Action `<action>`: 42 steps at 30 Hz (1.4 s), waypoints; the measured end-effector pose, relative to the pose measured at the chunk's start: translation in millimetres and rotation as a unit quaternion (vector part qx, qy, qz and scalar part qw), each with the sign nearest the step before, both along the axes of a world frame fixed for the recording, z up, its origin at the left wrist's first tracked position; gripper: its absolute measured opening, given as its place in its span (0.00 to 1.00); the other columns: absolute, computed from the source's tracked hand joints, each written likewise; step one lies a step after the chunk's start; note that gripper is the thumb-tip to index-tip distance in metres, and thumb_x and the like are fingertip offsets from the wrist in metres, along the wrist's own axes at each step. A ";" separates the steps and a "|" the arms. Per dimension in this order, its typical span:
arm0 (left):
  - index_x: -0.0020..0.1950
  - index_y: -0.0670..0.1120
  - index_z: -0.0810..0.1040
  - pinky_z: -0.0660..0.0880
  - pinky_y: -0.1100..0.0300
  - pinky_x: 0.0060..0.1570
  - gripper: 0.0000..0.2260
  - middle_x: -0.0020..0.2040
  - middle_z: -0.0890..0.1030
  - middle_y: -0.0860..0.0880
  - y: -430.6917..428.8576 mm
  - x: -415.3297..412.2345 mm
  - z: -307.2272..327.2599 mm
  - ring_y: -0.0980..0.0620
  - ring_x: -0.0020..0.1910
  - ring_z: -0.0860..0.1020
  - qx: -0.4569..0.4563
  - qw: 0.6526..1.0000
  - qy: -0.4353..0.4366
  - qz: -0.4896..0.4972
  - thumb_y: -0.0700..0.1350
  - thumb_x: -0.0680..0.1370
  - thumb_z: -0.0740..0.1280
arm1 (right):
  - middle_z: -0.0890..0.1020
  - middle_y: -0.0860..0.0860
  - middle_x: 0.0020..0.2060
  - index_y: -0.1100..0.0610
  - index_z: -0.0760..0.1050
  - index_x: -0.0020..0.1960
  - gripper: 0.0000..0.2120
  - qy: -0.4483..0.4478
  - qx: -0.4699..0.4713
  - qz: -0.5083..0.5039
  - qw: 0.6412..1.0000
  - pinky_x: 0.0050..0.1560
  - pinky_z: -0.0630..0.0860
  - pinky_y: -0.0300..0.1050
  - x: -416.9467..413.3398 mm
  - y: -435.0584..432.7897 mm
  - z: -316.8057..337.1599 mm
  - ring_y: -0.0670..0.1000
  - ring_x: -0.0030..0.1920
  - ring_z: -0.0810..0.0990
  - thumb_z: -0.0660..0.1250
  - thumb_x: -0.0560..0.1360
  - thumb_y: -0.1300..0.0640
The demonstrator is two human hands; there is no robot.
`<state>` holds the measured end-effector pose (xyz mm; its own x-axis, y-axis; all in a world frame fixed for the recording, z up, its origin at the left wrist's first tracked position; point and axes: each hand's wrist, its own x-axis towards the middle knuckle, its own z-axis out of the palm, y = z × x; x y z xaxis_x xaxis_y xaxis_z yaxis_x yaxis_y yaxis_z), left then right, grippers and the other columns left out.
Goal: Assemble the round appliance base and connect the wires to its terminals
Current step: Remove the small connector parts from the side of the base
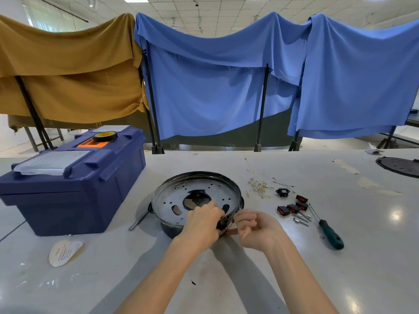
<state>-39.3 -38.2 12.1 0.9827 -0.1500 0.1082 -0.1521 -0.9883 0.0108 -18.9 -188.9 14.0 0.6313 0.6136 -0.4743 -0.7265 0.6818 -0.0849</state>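
Metal round base (pixel 197 196) on the surface (pixel 294 268), both hands at its near rim.
Left hand (pixel 201 225) fingers pinch a dark part there; right hand (pixel 256 227) fingers curled; toolbox (pixel 72 180) left, screwdriver (pixel 326 230) and switches (pixel 292 208) right.

Dull perforated metal base (pixel 197 196), glossy plastic toolbox (pixel 74 189), smooth table (pixel 294 279).

Round appliance base (pixel 195 196): black shallow pan w/ perforated grey metal plate inside, big centre cutout, tilted, near edge lifted, sits mid-table. Wires (pixel 258 184): pale yellowish bundle, loose, lying just right of base, far side. Black socket (pixel 282 192) right of wires. Red-black rocker switches (pixel 293 207) clustered nearer, w/ small metal bolts (pixel 301 218) beside them.
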 end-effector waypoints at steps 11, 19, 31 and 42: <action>0.67 0.48 0.74 0.67 0.55 0.45 0.20 0.63 0.72 0.49 1.4 3.8 0.6 0.43 0.57 0.74 -0.015 0.999 0.017 -0.026 0.49 0.76 0.70 | 0.71 0.54 0.24 0.64 0.71 0.40 0.10 -0.127 -0.306 -0.148 0.932 0.17 0.63 0.35 20.0 -5.0 3.7 0.49 0.17 0.68 0.59 0.79 0.65; 0.43 0.57 0.81 0.76 0.50 0.48 0.14 0.36 0.77 0.51 17.8 17.7 11.0 0.46 0.40 0.77 -0.184 0.980 0.065 -0.045 0.56 0.82 0.59 | 0.81 0.51 0.33 0.56 0.82 0.42 0.08 -0.422 -0.657 -0.129 0.611 0.37 0.73 0.42 44.8 -2.2 -8.5 0.50 0.35 0.81 0.67 0.72 0.66; 0.51 0.54 0.85 0.72 0.59 0.44 0.06 0.52 0.82 0.57 19.1 34.2 2.2 0.55 0.53 0.77 -0.126 0.992 -0.026 -0.017 0.47 0.77 0.70 | 0.76 0.50 0.57 0.47 0.66 0.74 0.30 -0.469 -0.671 -0.018 0.574 0.55 0.76 0.50 55.4 2.1 -19.5 0.53 0.54 0.78 0.70 0.74 0.47; 0.78 0.55 0.58 0.60 0.48 0.74 0.35 0.77 0.59 0.49 28.8 49.3 -6.5 0.48 0.77 0.56 -0.263 0.956 0.129 0.003 0.47 0.75 0.72 | 0.83 0.53 0.44 0.53 0.75 0.60 0.19 -0.523 -0.648 0.003 0.554 0.45 0.78 0.52 60.3 16.2 -16.1 0.56 0.44 0.81 0.61 0.72 0.67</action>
<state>10.0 -9.4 5.6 0.9876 -0.1353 -0.0801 -0.0706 -0.8367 0.5430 41.4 -172.7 -2.1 0.9765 0.1890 0.1039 0.1795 -0.4448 -0.8775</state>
